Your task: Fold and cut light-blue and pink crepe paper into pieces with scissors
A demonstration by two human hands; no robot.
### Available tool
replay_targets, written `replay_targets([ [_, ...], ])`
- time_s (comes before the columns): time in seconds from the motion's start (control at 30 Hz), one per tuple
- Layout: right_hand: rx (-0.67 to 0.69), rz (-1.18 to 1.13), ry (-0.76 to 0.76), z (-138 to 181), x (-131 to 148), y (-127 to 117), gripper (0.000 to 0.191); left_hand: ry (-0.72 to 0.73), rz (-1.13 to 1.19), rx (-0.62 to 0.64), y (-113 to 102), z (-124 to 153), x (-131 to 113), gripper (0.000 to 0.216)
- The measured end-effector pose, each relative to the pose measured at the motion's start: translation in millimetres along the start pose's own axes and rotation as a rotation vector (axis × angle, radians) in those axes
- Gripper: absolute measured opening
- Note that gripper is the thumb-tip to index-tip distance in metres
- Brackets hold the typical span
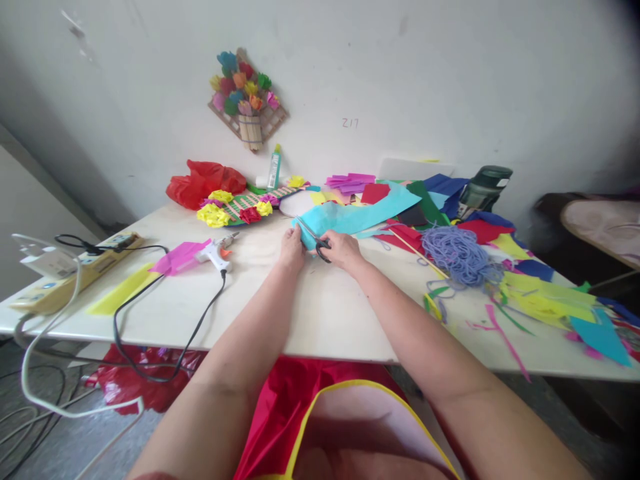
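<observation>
A long strip of light blue paper (360, 213) lies across the middle of the white table (280, 313). My left hand (292, 247) is closed on the strip's near left end. My right hand (340, 248) grips black-handled scissors (315, 239), whose blades point up and left into the blue paper between my two hands. Both forearms reach forward from the table's near edge.
A white glue gun (216, 252) with a black cord lies left, beside pink paper (177, 257) and a yellow strip (120, 289). A power strip (75, 270) sits far left. Purple yarn (457, 253), coloured paper scraps, a dark green bottle (483, 190) and paper flowers (235, 208) crowd the back and right.
</observation>
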State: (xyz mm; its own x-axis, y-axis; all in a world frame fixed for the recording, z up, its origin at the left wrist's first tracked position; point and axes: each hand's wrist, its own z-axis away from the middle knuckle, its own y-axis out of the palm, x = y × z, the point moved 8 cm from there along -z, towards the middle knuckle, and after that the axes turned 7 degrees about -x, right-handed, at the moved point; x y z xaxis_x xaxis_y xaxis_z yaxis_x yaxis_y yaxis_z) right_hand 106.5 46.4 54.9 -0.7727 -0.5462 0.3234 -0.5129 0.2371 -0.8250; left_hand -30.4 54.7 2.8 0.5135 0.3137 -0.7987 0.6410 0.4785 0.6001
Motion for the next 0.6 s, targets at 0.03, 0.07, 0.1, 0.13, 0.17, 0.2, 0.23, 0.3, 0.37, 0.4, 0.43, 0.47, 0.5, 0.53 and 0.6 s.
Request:
replay_targets([
  [0.03, 0.000, 0.001, -0.002, 0.2, 0.3, 0.0, 0.036, -0.001, -0.005, -0.006, -0.4, 0.3, -0.2, 0.032],
  [0.07, 0.001, 0.001, -0.004, 0.4, 0.7, -0.1, 0.037, -0.004, -0.014, -0.015, -1.0, 0.8, -0.5, 0.033],
  [0.1, 0.002, 0.001, -0.006, 0.7, 1.3, -0.1, 0.037, -0.006, -0.026, -0.023, -1.4, 1.6, -0.8, 0.033],
  [0.13, 0.005, 0.001, -0.008, 1.1, 1.9, -0.2, 0.039, -0.009, -0.040, -0.027, -1.5, 2.4, -1.1, 0.033],
  [0.17, 0.008, 0.001, -0.009, 1.4, 2.6, -0.3, 0.041, -0.010, -0.057, -0.025, -1.2, 3.2, -1.3, 0.033],
  [0.2, 0.012, 0.002, -0.010, 1.7, 3.4, -0.5, 0.043, -0.009, -0.074, -0.020, -0.6, 3.8, -1.5, 0.033],
  [0.23, 0.014, 0.004, -0.011, 1.9, 4.0, -0.9, 0.046, -0.005, -0.090, -0.011, 0.0, 4.1, -1.6, 0.033],
  [0.3, 0.015, 0.010, -0.006, 2.1, 4.8, -2.3, 0.049, 0.003, -0.110, 0.013, 1.6, 4.0, -1.1, 0.031],
  [0.37, 0.013, 0.015, -0.002, 2.1, 5.3, -4.0, 0.050, 0.005, -0.110, 0.036, 2.7, 2.9, 0.5, 0.029],
  [0.4, 0.013, 0.016, -0.001, 2.1, 5.5, -4.8, 0.051, 0.003, -0.105, 0.046, 3.2, 2.1, 1.6, 0.028],
  [0.43, 0.013, 0.017, 0.000, 2.0, 5.8, -5.5, 0.051, 0.000, -0.099, 0.055, 3.7, 1.3, 2.6, 0.027],
  [0.47, 0.013, 0.019, 0.001, 1.9, 6.0, -6.0, 0.051, -0.003, -0.092, 0.059, 3.9, 0.6, 3.5, 0.026],
  [0.5, 0.013, 0.020, 0.000, 1.8, 6.3, -6.3, 0.052, -0.004, -0.086, 0.060, 3.9, 0.0, 4.2, 0.027],
  [0.53, 0.012, 0.022, 0.000, 1.7, 6.5, -6.5, 0.052, -0.005, -0.082, 0.059, 3.9, -0.4, 4.6, 0.027],
  [0.6, 0.013, 0.022, -0.001, 1.5, 7.0, -6.4, 0.051, -0.006, -0.077, 0.054, 3.7, -0.6, 4.8, 0.029],
])
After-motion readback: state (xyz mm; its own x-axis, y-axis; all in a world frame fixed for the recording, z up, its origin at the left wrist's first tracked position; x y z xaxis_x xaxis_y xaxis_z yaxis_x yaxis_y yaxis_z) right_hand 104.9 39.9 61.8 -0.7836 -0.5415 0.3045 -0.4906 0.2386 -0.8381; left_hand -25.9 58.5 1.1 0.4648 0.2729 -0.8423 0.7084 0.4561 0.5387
